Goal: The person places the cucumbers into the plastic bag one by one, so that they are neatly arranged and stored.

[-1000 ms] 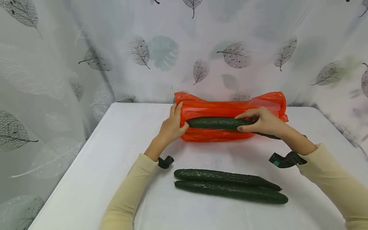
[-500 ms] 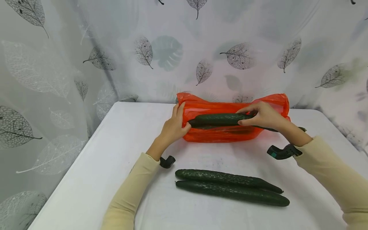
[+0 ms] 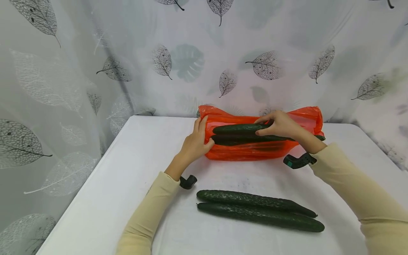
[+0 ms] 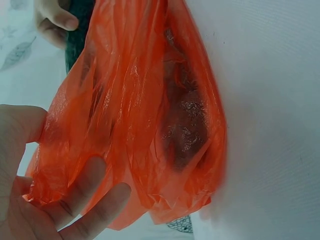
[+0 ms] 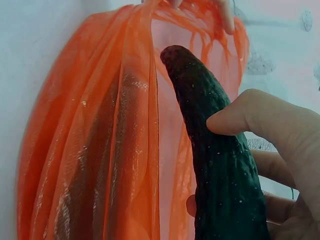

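Observation:
An orange-red plastic bag (image 3: 248, 154) lies at the table's back, its mouth towards me. My left hand (image 3: 195, 142) holds the bag's left edge between thumb and fingers, also seen in the left wrist view with the bag (image 4: 135, 100) bunched. My right hand (image 3: 280, 126) grips a dark green cucumber (image 3: 236, 129) at the bag's opening, thumb on one side and fingers on the other. In the right wrist view this cucumber (image 5: 220, 165) stands beside the bag film. Another cucumber (image 3: 236, 140) lies below it in the bag; its right end pokes out past my right wrist.
Two more cucumbers, an upper one (image 3: 248, 198) and a lower one (image 3: 264, 216), lie side by side on the white table (image 3: 127, 198) near the front. A leaf-printed curtain (image 3: 197, 35) hangs right behind the table and along its left side.
My right hand has shifted left and slightly up with its cucumber, which now sits above the other one, showing more of that one. The left hand stays on the bag's edge.

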`<state>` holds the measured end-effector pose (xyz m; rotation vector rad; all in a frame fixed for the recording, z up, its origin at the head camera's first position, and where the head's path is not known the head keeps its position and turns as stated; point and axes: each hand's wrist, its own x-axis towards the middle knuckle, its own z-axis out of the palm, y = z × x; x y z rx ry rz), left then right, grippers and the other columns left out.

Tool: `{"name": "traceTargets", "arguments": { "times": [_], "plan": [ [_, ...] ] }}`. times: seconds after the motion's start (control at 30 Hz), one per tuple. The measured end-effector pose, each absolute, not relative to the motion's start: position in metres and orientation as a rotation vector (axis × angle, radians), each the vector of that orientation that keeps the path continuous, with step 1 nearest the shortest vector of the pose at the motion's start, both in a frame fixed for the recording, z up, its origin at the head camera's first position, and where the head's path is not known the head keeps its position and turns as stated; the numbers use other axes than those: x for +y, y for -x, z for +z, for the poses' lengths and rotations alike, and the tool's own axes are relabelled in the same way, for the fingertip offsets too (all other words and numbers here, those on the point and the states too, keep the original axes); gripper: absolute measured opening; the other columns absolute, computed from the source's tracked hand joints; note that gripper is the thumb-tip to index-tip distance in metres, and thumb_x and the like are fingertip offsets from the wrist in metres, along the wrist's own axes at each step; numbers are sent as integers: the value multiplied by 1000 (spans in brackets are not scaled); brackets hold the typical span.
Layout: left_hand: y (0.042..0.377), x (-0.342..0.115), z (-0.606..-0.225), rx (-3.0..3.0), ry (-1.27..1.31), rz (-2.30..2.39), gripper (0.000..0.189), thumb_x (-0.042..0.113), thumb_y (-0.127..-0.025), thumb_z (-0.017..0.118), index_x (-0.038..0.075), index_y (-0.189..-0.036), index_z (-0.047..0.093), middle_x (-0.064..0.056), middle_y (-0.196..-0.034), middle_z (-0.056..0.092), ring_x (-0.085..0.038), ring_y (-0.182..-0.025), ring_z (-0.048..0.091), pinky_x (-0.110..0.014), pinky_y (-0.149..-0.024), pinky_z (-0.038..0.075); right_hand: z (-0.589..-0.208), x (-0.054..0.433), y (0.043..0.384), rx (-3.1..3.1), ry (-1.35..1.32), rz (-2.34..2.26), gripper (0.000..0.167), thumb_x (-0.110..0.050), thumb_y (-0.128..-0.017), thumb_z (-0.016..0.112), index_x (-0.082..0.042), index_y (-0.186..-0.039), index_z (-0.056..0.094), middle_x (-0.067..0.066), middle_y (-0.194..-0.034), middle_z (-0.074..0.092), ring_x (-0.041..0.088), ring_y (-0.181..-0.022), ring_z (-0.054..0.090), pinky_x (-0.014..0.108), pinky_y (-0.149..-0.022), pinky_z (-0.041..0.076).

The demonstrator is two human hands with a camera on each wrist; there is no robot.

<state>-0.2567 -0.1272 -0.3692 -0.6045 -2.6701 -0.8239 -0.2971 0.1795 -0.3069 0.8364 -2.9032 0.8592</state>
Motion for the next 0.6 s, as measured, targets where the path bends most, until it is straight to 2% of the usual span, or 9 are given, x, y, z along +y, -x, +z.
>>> {"name": "traceTargets", "arguments": {
  "times": [0.33, 0.6],
  "plan": [
    [257, -127, -367, -2661, 604, -830, 76, 15, -87, 55, 3, -152, 18, -20, -151, 24, -17, -44, 38, -25, -42, 34, -316, 171, 317, -2889, -842, 842, 38, -22, -77, 80, -3, -109, 74, 14, -97, 70, 27, -89, 57, 32, -66, 45],
    [255, -127, -366, -2679, 593, -838, 76, 16, -88, 55, 4, -153, 17, -19, -152, 23, -17, -44, 38, -25, -43, 35, -325, 168, 327, -2873, -998, 854, 41, -16, -79, 80, 4, -113, 70, 20, -103, 71, 29, -89, 59, 31, -67, 48]
  ]
}}
